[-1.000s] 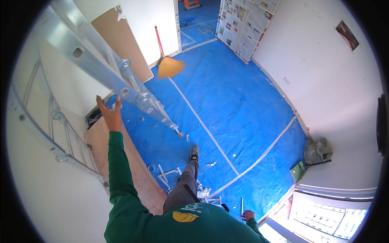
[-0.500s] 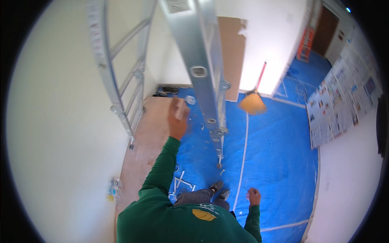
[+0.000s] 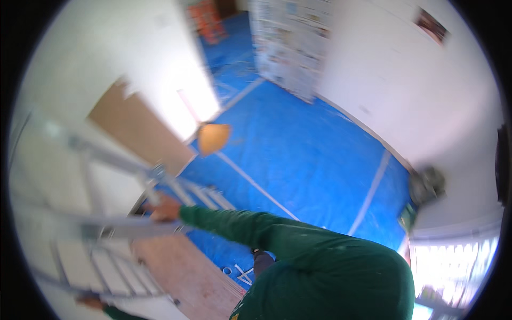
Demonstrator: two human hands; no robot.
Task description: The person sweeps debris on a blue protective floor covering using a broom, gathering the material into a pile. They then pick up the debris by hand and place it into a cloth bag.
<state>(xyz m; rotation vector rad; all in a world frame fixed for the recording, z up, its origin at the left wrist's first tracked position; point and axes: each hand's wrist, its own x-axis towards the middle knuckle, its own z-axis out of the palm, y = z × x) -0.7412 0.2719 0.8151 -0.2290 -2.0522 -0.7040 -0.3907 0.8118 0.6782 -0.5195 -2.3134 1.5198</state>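
Note:
An aluminium folding ladder (image 3: 133, 230) leans into the left of the view, blurred by motion. My right hand (image 3: 165, 208), at the end of the long green sleeve, is closed round one of its rails near a hinge. Lower down at the left, my left hand (image 3: 92, 302) is at the rail of the other ladder side, its fingers smeared but seemingly wrapped round it. Beneath the ladder lies a plywood board (image 3: 184, 266). White strips (image 3: 244, 275) and a white ring (image 3: 227, 270) rest on the blue floor sheet (image 3: 314, 165) by my leg.
A broom (image 3: 214, 138) stands against the white wall, with a brown cardboard panel (image 3: 141, 128) to its left. An orange ladder (image 3: 208, 22) is beyond the doorway. Newspaper-covered panelling (image 3: 292, 45) stands at the back. A dark bag-like bundle (image 3: 426, 185) sits along the right wall.
The view has swung right, so the ladder now appears at the left. My right hand has come up from my side to the ladder. My left hand, raised before, is now lower left at the rail.

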